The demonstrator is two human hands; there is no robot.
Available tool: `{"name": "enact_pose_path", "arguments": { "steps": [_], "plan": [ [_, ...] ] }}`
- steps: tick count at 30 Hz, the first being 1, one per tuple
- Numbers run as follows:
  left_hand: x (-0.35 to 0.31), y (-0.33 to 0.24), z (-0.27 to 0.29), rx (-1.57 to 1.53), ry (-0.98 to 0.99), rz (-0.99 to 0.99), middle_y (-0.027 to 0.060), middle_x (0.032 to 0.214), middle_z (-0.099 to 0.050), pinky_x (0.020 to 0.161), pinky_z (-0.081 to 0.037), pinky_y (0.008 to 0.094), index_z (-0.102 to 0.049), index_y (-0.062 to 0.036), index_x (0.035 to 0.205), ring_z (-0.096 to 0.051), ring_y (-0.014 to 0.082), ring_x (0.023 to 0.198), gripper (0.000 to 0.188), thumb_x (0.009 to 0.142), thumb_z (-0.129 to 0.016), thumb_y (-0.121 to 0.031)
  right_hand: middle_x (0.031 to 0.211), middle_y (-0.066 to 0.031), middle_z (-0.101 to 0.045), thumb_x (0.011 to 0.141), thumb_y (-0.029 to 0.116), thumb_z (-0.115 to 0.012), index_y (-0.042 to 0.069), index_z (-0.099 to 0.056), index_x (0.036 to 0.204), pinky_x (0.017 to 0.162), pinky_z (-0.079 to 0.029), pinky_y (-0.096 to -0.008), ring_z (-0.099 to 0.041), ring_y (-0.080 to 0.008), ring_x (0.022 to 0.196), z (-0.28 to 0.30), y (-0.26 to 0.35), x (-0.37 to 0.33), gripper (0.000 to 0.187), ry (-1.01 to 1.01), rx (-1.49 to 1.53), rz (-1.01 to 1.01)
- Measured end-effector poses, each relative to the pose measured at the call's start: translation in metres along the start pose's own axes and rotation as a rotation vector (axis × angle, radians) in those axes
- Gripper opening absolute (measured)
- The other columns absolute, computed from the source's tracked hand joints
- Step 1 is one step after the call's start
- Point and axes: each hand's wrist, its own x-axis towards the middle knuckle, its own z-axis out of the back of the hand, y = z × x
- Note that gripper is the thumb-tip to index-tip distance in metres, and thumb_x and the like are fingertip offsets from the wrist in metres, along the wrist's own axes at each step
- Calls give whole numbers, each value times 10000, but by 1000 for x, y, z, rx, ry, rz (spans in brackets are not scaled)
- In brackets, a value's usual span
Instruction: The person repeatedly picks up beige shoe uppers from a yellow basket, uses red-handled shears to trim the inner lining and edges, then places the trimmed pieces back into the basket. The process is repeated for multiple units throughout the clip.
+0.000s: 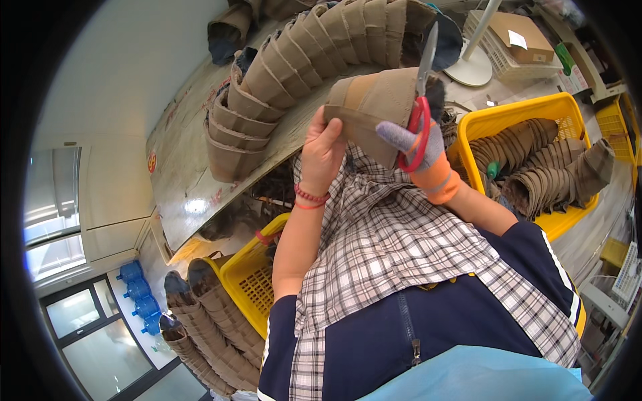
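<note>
Between my hands is a brown fabric piece (374,100), wide and tube-like, with dark lining at its far right end. My left hand (321,152), bare, is closed on its left edge, thumb on top of the cloth. My right hand (428,164) wears a grey and orange knit glove and holds scissors (424,110) by their red handles, blades pointing up and away. The gloved fingers are also at the piece's right side; how much they grip it is partly hidden. Beyond, a long curved row of nested brown pieces (294,67) lies on the table.
The worktable (180,167) edge runs just left of my left hand. At right stands a yellow basket (471,127) of nested pieces; another yellow basket (251,271) is at lower left, beside more stacked pieces (207,314). A white stand base (468,72) is at the far right of the table.
</note>
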Motion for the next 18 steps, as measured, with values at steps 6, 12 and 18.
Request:
{"name": "enact_pose_path", "arguments": {
  "steps": [6, 12, 18],
  "plan": [
    [31, 20, 6, 370, -57, 7, 115, 1162, -585, 955, -392, 323, -575, -13, 1014, -545, 156, 1038, 225, 970, -460, -201, 921, -89, -657, 776, 111, -719, -2, -571, 1049, 704, -510, -281, -620, -158, 797, 65, -7, 20, 330, -302, -197, 105],
    [129, -45, 49, 1735, -102, -662, 159, 1294, -488, 1028, -297, 431, -613, -67, 1028, -441, 328, 1198, 226, 891, -565, -240, 796, -125, -633, 750, 216, -742, 19, -572, 994, 660, -481, -326, -610, -258, 703, 119, -36, 87, 356, -643, -702, 401],
    [224, -80, 101, 2053, -97, 246, 137, 1316, -494, 1031, -258, 514, -576, -213, 1222, -448, 322, 1217, 685, 753, -499, -706, 893, -50, -631, 744, 122, -737, 8, -565, 1072, 729, -481, -280, -582, -143, 795, 121, -57, 166, 388, -152, -300, 222]
  ]
}}
